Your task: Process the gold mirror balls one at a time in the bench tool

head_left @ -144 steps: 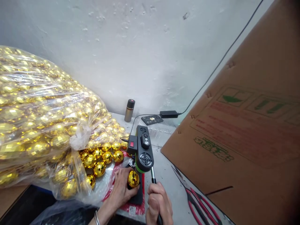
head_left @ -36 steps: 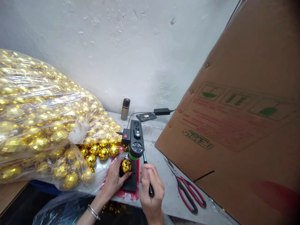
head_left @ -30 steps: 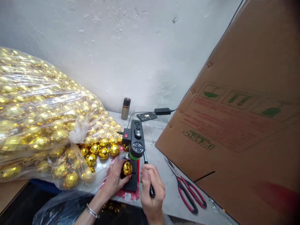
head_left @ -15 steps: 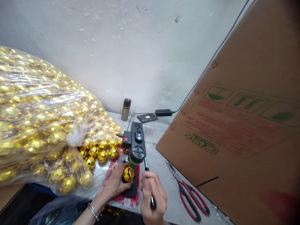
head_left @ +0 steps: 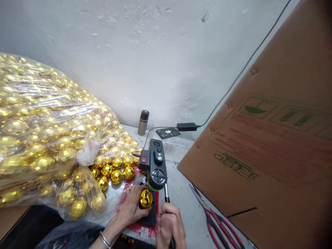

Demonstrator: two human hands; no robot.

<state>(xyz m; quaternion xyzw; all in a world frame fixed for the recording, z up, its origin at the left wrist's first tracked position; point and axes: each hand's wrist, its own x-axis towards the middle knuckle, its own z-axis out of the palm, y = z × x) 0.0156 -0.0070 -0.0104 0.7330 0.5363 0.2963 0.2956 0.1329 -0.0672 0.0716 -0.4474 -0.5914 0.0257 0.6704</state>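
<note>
My left hand (head_left: 133,204) is closed around a shiny gold faceted ball (head_left: 145,198), thumb and fingers on its sides. The ball sits over the black base (head_left: 149,220) of a small press-like machine (head_left: 157,162), just in front of its head. That head has round vents, small buttons and a green rim beneath. A red switch (head_left: 143,159) shows on the box at its left side. My right hand (head_left: 171,223) is wrapped around the black grip of a metal lever (head_left: 166,191) to the right of the machine. Fingers hide most of the grip.
A clear plastic bag (head_left: 49,138) full of gold balls fills the left, with several loose gold balls (head_left: 116,176) by its mouth. Red-handled scissors (head_left: 218,221) lie beside a big cardboard box (head_left: 259,145). A bottle (head_left: 143,122), phone (head_left: 168,132) and power adapter (head_left: 187,126) stand behind.
The view has shifted slightly, so the scene sits a little lower and to the right. Both hands keep their holds on the ball and the lever.
</note>
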